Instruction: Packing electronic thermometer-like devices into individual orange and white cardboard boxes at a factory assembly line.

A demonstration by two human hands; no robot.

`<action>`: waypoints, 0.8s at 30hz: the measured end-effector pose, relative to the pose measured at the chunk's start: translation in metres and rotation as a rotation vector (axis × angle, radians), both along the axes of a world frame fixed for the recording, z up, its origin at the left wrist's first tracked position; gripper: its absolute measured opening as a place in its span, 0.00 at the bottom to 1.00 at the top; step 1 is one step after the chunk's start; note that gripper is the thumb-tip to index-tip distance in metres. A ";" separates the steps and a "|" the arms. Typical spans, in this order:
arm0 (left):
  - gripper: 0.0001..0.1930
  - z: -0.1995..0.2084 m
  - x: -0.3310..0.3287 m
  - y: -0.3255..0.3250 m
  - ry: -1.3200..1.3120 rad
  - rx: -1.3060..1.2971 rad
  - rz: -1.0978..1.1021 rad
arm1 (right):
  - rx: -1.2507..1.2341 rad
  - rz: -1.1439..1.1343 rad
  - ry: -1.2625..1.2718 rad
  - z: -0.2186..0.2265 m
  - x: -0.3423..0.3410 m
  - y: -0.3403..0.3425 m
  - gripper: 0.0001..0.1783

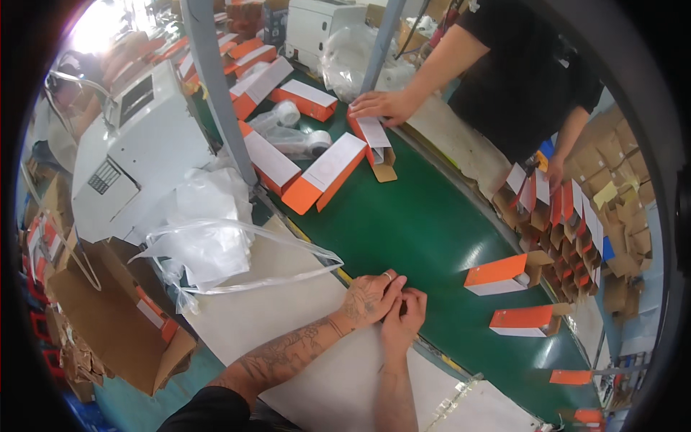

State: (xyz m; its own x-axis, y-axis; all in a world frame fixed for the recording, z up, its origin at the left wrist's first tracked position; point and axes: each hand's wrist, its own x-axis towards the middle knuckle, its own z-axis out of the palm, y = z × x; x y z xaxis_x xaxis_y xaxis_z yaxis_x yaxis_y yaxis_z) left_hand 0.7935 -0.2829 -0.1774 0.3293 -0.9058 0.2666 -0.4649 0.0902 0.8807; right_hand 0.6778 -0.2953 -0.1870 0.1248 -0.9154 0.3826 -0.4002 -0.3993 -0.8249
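My left hand [368, 297], at the end of a tattooed forearm, meets my right hand [404, 315] at the near edge of the green conveyor belt [432, 216]. The fingers of both are curled and pressed together; whatever they hold, if anything, is hidden. Just left of them, a loop of clear plastic film [288, 272] trails from a heap of plastic bags [209, 223]. Beyond my hands, an orange and white box [325, 171] lies on the belt beside a similar box [272, 158]. To the right, two open-ended boxes, one of them this orange box [497, 273], rest on the belt.
Across the belt a person in black [525, 79] touches a box [372, 137] and a block of stacked boxes [561, 223]. A white machine [137, 151] and metal post [219, 86] stand at left, above an open brown carton [108, 317]. Wrapped rolls [288, 129] lie among boxes.
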 end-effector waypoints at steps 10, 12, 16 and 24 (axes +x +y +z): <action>0.16 0.000 -0.006 -0.003 0.006 0.063 0.020 | 0.009 0.000 0.035 0.003 -0.009 0.001 0.03; 0.16 -0.002 -0.006 -0.007 0.013 0.025 0.007 | 0.023 -0.003 -0.008 0.003 -0.008 -0.004 0.03; 0.14 0.001 -0.003 -0.007 0.069 0.047 -0.028 | 0.093 0.023 -0.107 0.013 -0.005 -0.006 0.07; 0.10 -0.002 0.015 0.003 0.634 -0.211 0.204 | -0.091 0.223 0.028 0.056 0.039 -0.048 0.10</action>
